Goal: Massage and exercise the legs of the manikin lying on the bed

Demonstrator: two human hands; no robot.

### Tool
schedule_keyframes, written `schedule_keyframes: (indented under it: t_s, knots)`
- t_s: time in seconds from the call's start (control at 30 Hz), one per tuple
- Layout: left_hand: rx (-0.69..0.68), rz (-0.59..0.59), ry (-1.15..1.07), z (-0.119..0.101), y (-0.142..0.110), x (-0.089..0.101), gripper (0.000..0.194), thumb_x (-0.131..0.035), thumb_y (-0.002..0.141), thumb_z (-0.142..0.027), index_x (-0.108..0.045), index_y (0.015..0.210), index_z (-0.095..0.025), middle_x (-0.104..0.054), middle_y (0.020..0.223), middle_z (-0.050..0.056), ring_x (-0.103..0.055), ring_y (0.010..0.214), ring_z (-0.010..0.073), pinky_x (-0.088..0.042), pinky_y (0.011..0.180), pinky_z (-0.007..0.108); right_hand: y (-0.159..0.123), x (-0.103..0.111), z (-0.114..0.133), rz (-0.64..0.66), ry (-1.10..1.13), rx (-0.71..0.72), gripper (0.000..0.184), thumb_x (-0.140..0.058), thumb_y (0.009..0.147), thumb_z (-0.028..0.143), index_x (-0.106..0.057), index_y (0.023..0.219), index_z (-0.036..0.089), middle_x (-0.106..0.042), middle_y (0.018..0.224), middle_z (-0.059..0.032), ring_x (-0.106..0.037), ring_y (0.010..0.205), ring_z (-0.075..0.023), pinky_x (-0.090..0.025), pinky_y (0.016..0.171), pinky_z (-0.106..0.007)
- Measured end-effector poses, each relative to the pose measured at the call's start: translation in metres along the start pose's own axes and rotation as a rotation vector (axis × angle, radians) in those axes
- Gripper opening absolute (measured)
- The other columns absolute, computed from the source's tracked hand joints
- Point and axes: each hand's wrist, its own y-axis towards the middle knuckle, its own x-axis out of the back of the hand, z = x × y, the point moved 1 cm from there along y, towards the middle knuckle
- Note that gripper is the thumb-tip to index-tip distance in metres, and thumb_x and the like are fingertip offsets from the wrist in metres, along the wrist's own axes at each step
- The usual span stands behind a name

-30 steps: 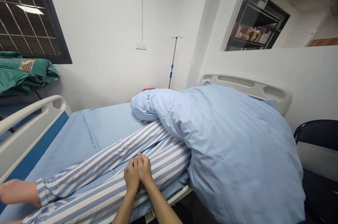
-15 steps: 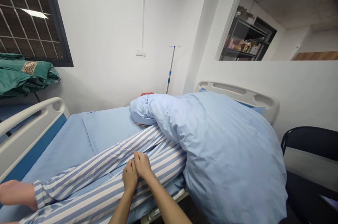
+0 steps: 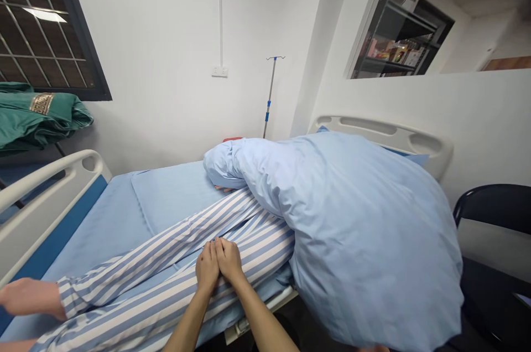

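Note:
My left hand point(image 3: 207, 266) and my right hand point(image 3: 228, 258) lie side by side, touching, on the near leg in blue-and-white striped trousers point(image 3: 261, 252). The fingers of both curl over the top of this leg; the fingertips are hidden on its far side. The legs belong to a person lying on the bed, with one bare foot point(image 3: 31, 298) at the lower left. A bulky light blue quilt point(image 3: 357, 219) covers the upper body and hangs over the near edge of the bed. A few fingertips point(image 3: 224, 189) peek out beneath its far end.
The bed has a light blue sheet point(image 3: 174, 191), a footboard point(image 3: 53, 219) at left and a headboard point(image 3: 385, 128) at right. Behind it stands a drip pole point(image 3: 271, 86). A black chair point(image 3: 498, 208) is at right, and green fabric point(image 3: 53, 119) at left.
My right hand has settled lower beside the left, its fingers now laid farther over the leg rather than balled up. The view has tilted slightly; the legs and quilt look otherwise unmoved.

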Motion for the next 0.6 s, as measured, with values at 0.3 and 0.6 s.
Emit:
schedule_keyframes:
  t_s: [0.3, 0.6]
  knots:
    - [0.03, -0.093, -0.499, -0.047, 0.011, 0.027, 0.037, -0.028, 0.084, -0.042, -0.032, 0.054, -0.022, -0.038, 0.048, -0.004, -0.04, 0.05, 0.011, -0.034, 0.053, 0.023, 0.01, 0.002, -0.008, -0.073, 0.362, -0.049, 0.045, -0.029, 0.088, 0.043, -0.044, 0.054, 0.018, -0.045, 0.051, 0.0017, -0.04, 0.052, -0.0104, -0.028, 0.051, -0.021]
    - [-0.048, -0.049, 0.033, -0.033, -0.009, -0.012, 0.025, -0.032, 0.086, -0.025, -0.053, 0.074, -0.019, -0.059, 0.074, 0.004, -0.053, 0.068, 0.0136, -0.033, 0.064, 0.023, 0.011, 0.002, -0.017, -0.11, 0.502, -0.123, 0.038, -0.034, 0.085, 0.043, -0.039, 0.056, 0.019, -0.04, 0.052, 0.0032, -0.035, 0.052, -0.0099, -0.031, 0.051, -0.022]
